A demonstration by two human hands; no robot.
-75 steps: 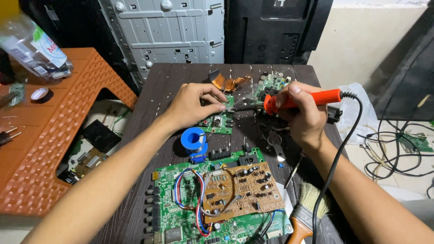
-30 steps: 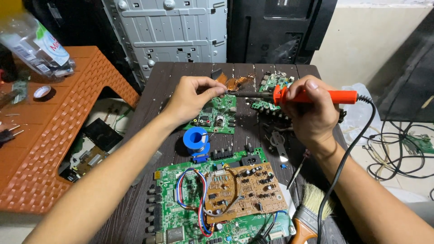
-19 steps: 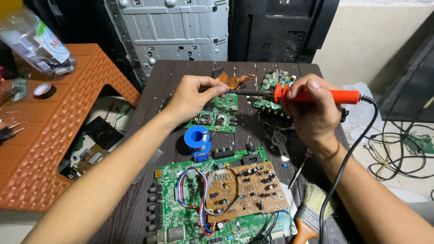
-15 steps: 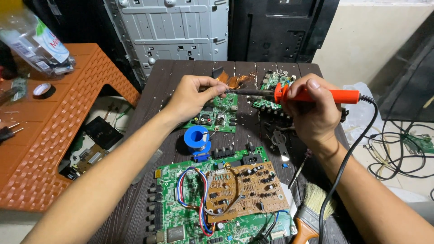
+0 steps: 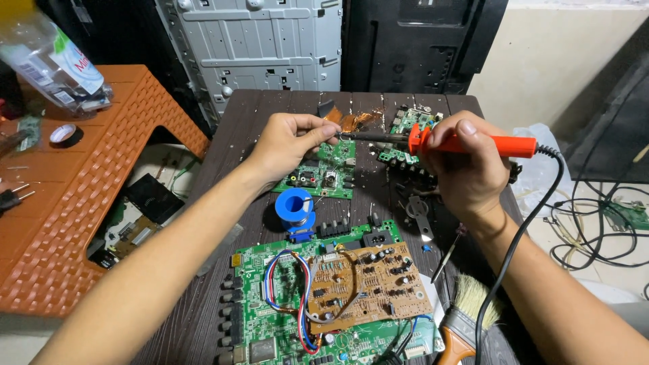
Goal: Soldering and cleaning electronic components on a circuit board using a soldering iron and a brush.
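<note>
— What's each of the hands doing?
— Right hand (image 5: 466, 172) grips the orange soldering iron (image 5: 466, 143); left hand (image 5: 287, 145) pinches something thin at its tip, above the small green board (image 5: 321, 177) on the desk (image 5: 223, 169).

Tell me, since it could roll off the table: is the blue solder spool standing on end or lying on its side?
Standing on end: the blue spool shows its round flange and centre hole facing up.
</note>
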